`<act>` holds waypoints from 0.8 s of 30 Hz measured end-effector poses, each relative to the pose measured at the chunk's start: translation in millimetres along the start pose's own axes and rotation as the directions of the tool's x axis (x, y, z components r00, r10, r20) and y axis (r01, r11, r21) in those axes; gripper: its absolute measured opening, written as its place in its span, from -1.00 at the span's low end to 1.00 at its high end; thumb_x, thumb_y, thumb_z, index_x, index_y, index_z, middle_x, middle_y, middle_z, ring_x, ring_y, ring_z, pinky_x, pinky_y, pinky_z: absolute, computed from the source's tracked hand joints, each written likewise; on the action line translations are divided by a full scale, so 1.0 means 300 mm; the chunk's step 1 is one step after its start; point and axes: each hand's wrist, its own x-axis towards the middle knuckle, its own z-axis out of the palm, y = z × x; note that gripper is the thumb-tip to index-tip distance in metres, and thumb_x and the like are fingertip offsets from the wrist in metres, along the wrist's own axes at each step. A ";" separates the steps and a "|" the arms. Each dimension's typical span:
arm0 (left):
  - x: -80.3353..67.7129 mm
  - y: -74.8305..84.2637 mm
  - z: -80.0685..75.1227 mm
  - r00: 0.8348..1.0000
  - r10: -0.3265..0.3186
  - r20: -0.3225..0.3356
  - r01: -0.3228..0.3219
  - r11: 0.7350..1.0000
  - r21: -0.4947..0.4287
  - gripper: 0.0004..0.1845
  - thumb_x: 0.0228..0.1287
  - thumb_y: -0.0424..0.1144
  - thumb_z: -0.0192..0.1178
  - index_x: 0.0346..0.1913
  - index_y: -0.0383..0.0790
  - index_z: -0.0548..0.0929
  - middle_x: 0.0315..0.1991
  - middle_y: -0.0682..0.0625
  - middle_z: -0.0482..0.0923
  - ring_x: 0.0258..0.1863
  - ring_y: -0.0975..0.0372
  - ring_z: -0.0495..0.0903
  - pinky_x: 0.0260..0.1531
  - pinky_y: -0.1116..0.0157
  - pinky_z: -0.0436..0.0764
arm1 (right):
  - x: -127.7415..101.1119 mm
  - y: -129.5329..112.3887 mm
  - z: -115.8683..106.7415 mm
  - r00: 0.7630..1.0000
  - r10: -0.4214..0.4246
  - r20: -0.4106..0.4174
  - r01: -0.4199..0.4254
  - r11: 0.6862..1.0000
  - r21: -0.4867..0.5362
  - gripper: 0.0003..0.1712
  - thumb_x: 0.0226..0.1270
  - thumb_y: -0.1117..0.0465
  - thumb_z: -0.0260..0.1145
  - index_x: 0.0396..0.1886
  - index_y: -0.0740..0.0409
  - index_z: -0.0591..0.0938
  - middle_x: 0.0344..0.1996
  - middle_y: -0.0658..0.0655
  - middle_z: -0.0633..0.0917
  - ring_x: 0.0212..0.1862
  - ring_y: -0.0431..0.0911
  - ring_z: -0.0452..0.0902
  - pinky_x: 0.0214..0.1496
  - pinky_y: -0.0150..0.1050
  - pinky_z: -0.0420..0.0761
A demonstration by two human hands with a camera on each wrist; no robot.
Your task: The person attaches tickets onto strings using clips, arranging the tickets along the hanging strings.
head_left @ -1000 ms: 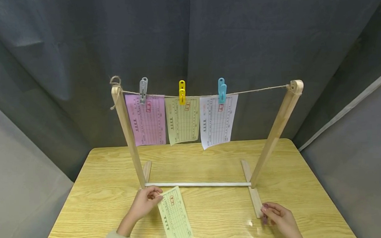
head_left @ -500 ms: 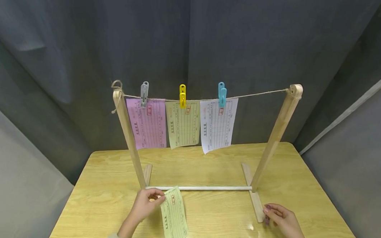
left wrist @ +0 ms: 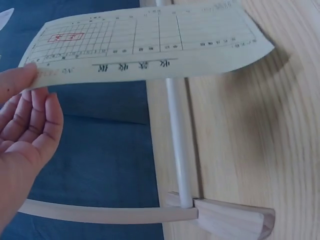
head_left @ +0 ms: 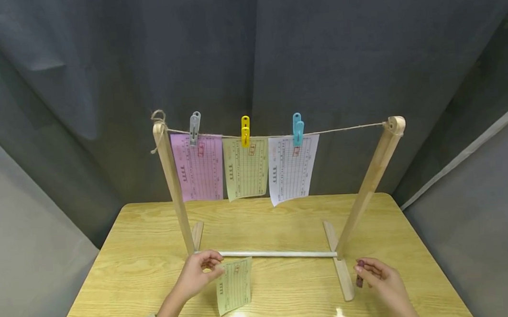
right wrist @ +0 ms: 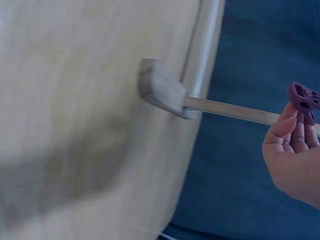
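Note:
By one corner, my left hand (head_left: 198, 275) pinches a pale green printed slip (head_left: 234, 286) between thumb and fingers; the left wrist view shows the slip (left wrist: 145, 47) stretching out above the tabletop. My right hand (head_left: 383, 280) holds a purple clothespin (head_left: 360, 273) at its fingertips, to the right of the stand's right foot. In the right wrist view the clothespin (right wrist: 304, 101) sits on top of the fingers. On the twine (head_left: 347, 128) hang a pink slip (head_left: 199, 173) under a grey clothespin (head_left: 195, 128), a green slip (head_left: 247, 171) under a yellow one, and a white slip (head_left: 292, 171) under a blue one.
The twine is tied between two wooden posts (head_left: 172, 191), the right post (head_left: 369, 186) leaning outward. A white rod (head_left: 280, 254) joins their feet low on the wood-grain table (head_left: 295, 295). Dark curtains (head_left: 339, 53) hang behind, with grey panels at both sides.
My left hand has lifted the green slip, which now tilts more upright. My right hand has risen slightly and moved right with the purple clothespin. The head view has shifted a little upward.

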 end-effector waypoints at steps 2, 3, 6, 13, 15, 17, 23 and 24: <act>-0.002 -0.002 0.000 1.000 -0.017 0.016 0.017 1.000 -0.022 -0.86 0.04 -0.42 0.29 -0.29 -0.33 0.60 -0.37 -0.04 0.59 -0.40 0.32 0.51 -0.29 0.37 0.57 | -0.004 -0.021 -0.009 0.999 -0.033 0.002 0.033 0.999 0.008 -0.45 0.26 0.04 0.22 0.09 0.36 0.44 -0.25 0.03 0.63 -0.32 -0.29 0.50 -0.37 -0.35 0.48; -0.002 -0.001 0.001 1.000 -0.016 0.022 0.016 0.999 -0.031 -0.88 0.04 -0.40 0.29 -0.31 -0.31 0.62 -0.37 -0.03 0.59 -0.39 0.33 0.51 -0.28 0.36 0.57 | -0.007 -0.033 -0.014 0.999 -0.052 0.003 0.052 0.999 0.011 -0.47 0.26 0.06 0.22 0.08 0.35 0.45 -0.25 0.03 0.63 -0.31 -0.29 0.51 -0.35 -0.36 0.49; 0.002 0.013 0.003 1.000 0.015 0.019 -0.014 0.998 -0.058 -0.93 0.05 -0.40 0.29 -0.36 -0.26 0.64 -0.40 -0.01 0.61 -0.41 0.32 0.53 -0.29 0.32 0.58 | -0.014 -0.070 -0.025 0.995 -0.098 0.006 0.098 0.995 0.030 -0.52 0.28 0.10 0.21 0.06 0.36 0.46 -0.27 -0.04 0.63 -0.29 -0.29 0.51 -0.32 -0.38 0.49; 0.016 0.048 0.009 0.996 0.094 -0.006 -0.095 0.993 -0.070 -0.88 0.01 -0.51 0.27 -0.40 -0.24 0.64 -0.44 0.06 0.62 -0.44 0.32 0.54 -0.34 0.30 0.59 | -0.026 -0.148 -0.040 0.973 -0.231 -0.013 0.231 0.970 0.073 -0.65 0.27 0.26 0.21 -0.05 0.43 0.50 -0.31 -0.03 0.64 -0.30 -0.26 0.54 -0.27 -0.45 0.50; 0.017 0.057 0.009 0.993 0.115 -0.003 -0.115 0.991 -0.073 -0.86 0.00 -0.53 0.27 -0.39 -0.24 0.63 -0.43 0.05 0.62 -0.44 0.32 0.54 -0.34 0.30 0.58 | -0.027 -0.163 -0.044 0.966 -0.259 -0.013 0.260 0.962 0.083 -0.68 0.26 0.27 0.21 -0.07 0.41 0.51 -0.32 -0.02 0.65 -0.30 -0.26 0.55 -0.25 -0.48 0.51; 0.019 0.068 0.009 0.990 0.139 0.002 -0.139 0.988 -0.074 -0.86 0.01 -0.53 0.26 -0.37 -0.25 0.63 -0.42 0.04 0.62 -0.43 0.32 0.54 -0.34 0.31 0.58 | -0.026 -0.174 -0.048 0.957 -0.290 -0.010 0.289 0.951 0.107 -0.71 0.26 0.30 0.21 -0.08 0.38 0.53 -0.32 -0.01 0.65 -0.30 -0.25 0.55 -0.23 -0.50 0.50; 0.030 0.098 0.015 0.979 0.202 0.013 -0.201 0.977 -0.067 -0.88 0.04 -0.49 0.26 -0.33 -0.28 0.63 -0.41 -0.03 0.63 -0.43 0.33 0.55 -0.37 0.33 0.58 | -0.017 -0.198 -0.061 0.928 -0.372 0.006 0.363 0.909 0.202 -0.79 0.24 0.38 0.20 -0.12 0.24 0.58 -0.31 -0.04 0.65 -0.29 -0.27 0.55 -0.20 -0.51 0.51; 0.031 0.103 0.017 0.979 0.205 0.012 -0.204 0.977 -0.066 -0.90 0.05 -0.47 0.26 -0.33 -0.28 0.63 -0.41 -0.03 0.63 -0.43 0.33 0.55 -0.37 0.33 0.58 | -0.015 -0.202 -0.063 0.924 -0.381 0.008 0.371 0.904 0.214 -0.80 0.24 0.39 0.19 -0.13 0.22 0.58 -0.31 -0.04 0.65 -0.29 -0.27 0.55 -0.21 -0.50 0.51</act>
